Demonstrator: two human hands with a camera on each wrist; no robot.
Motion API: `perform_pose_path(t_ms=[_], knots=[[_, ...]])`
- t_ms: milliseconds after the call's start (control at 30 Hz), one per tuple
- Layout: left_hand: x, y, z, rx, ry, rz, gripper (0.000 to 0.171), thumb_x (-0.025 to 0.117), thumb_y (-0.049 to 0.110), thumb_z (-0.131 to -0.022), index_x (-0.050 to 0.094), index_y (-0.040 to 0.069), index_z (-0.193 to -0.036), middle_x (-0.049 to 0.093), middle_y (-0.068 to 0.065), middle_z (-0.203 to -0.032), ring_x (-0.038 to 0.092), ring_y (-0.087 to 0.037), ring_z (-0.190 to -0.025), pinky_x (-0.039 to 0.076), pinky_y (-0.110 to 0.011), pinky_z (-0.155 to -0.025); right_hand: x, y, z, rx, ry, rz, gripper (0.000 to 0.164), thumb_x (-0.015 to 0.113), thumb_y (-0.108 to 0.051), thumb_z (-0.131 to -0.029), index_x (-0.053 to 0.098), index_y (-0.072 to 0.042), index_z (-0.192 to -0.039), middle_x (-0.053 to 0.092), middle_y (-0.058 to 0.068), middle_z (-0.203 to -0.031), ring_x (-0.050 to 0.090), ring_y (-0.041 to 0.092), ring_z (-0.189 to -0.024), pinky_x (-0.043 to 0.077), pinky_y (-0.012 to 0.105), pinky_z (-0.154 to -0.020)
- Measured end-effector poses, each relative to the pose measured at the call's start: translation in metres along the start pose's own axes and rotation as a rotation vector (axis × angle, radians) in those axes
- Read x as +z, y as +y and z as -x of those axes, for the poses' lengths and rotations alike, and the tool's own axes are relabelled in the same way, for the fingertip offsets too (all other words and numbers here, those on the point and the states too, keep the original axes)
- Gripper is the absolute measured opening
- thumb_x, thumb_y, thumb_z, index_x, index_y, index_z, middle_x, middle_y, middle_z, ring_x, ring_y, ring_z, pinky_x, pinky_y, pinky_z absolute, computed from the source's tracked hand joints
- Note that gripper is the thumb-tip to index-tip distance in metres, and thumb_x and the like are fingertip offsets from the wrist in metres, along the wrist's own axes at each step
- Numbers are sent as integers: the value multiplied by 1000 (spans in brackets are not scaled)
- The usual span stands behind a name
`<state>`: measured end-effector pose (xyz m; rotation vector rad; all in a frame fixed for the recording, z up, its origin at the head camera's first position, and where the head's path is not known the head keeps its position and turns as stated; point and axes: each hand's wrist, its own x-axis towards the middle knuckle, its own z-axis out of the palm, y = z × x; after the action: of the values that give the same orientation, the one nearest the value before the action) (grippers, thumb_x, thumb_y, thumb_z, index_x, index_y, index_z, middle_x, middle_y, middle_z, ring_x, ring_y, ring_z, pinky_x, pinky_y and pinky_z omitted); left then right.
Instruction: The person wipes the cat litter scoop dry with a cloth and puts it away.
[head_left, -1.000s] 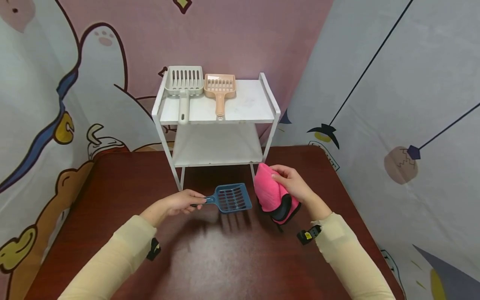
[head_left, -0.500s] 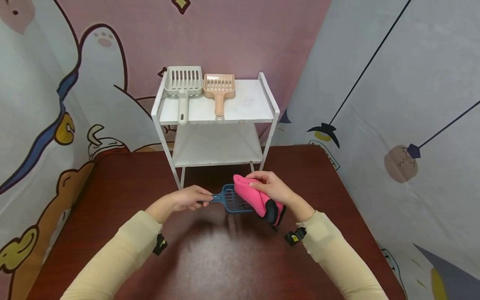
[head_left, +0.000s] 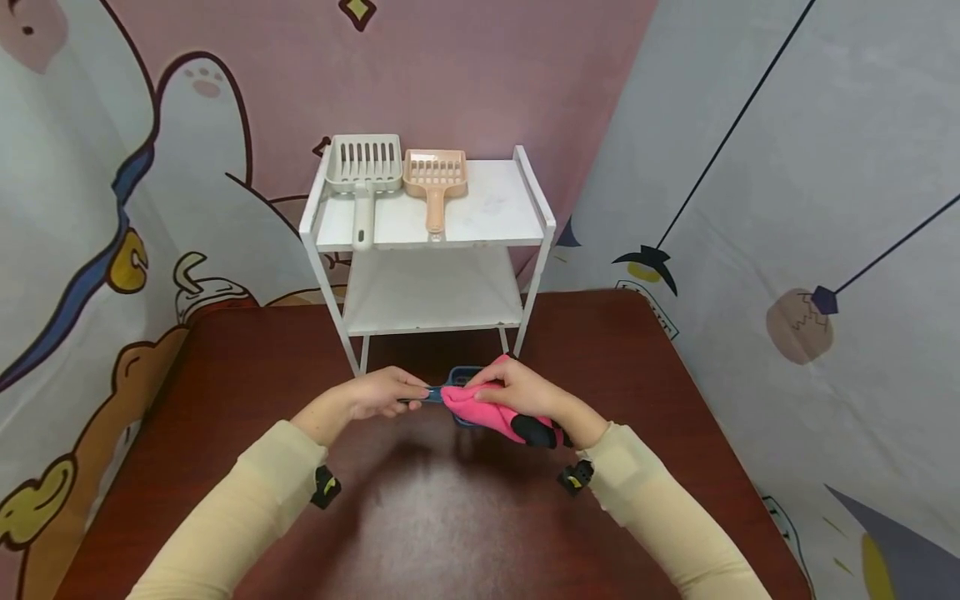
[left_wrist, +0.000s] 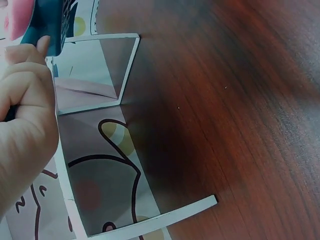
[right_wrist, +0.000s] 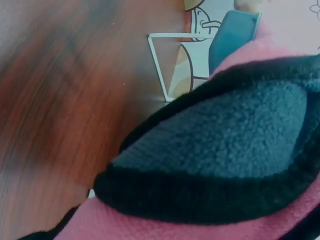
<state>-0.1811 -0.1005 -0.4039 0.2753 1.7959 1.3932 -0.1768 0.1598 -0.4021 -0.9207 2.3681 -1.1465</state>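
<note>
My left hand (head_left: pixel 378 393) grips the handle of a blue slotted litter scoop (head_left: pixel 435 395), held level above the brown table. In the left wrist view, curled fingers (left_wrist: pixel 25 75) sit at the near end of the scoop (left_wrist: pixel 46 30). A pink cleaning cloth (head_left: pixel 480 408) with black edging is pinched, bunched up, in my right hand (head_left: pixel 525 392). It lies across the scoop's head near the handle and hides much of the slots. Grey fleece and black trim of the cloth (right_wrist: pixel 215 135) fill most of the right wrist view, where my right fingers are hidden.
A white two-tier rack (head_left: pixel 491 208) stands at the back of the table (head_left: pixel 420 525), just beyond my hands. On its top shelf lie an off-white slotted scoop (head_left: pixel 364 171) and a peach one (head_left: pixel 435 183). Printed walls enclose the table behind and to the sides.
My right hand has carried the pink cloth leftward from beside the scoop onto its head, as far as the handle. My left hand has shifted slightly right, still holding the scoop.
</note>
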Motion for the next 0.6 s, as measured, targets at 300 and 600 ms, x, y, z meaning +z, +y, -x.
perform_pose_path(t_ms=[300, 600], knots=[[2, -4, -2, -19, 16, 5, 33, 47, 11, -98, 54, -11, -121, 49, 5, -64, 23, -2, -46, 21, -16, -47, 8, 5, -3, -47, -69, 105, 16, 64, -11, -88, 72, -4, -99, 71, 6, -94, 60, 8, -87, 50, 19, -79], [4, -7, -4, -15, 0, -40, 33, 48, 12, -97, 55, -11, -121, 49, 4, -63, 23, -3, -47, 20, -17, -47, 6, 12, 7, 12, -100, 158, 15, 65, -13, -87, 73, -5, -98, 71, 5, -96, 59, 8, -91, 48, 19, -82]])
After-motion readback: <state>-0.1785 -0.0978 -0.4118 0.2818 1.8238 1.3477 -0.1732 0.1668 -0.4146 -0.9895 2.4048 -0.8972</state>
